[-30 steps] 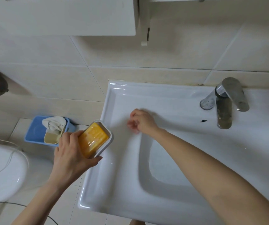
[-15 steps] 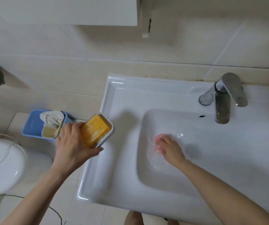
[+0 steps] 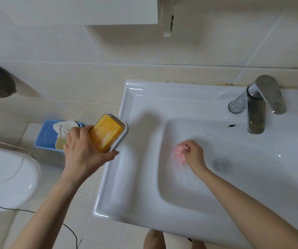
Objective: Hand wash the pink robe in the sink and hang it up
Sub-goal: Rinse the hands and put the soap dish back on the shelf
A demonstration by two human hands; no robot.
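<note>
No pink robe shows in this view. My left hand [image 3: 83, 151] grips a white soap dish [image 3: 122, 135] that carries a yellow soap bar [image 3: 107, 133], tilted, just off the left rim of the white sink [image 3: 126, 177]. Down in the basin, left of the drain [image 3: 222, 165], my right hand [image 3: 194, 155] has its fingers in shallow water. The fingertips look pink and blurred, loosely bent, and nothing shows in them. The chrome faucet [image 3: 256, 108] stands at the back right of the sink.
A blue tray [image 3: 45, 135] with a white cloth and a small beige container sits on the floor left of the sink. A white toilet [image 3: 9, 180] is at the far left, with a black cable [image 3: 69, 229] on the tiles. A white cabinet [image 3: 72, 9] hangs above.
My right hand moved from the sink's left ledge down into the basin water. My left hand keeps holding the soap dish in about the same place.
</note>
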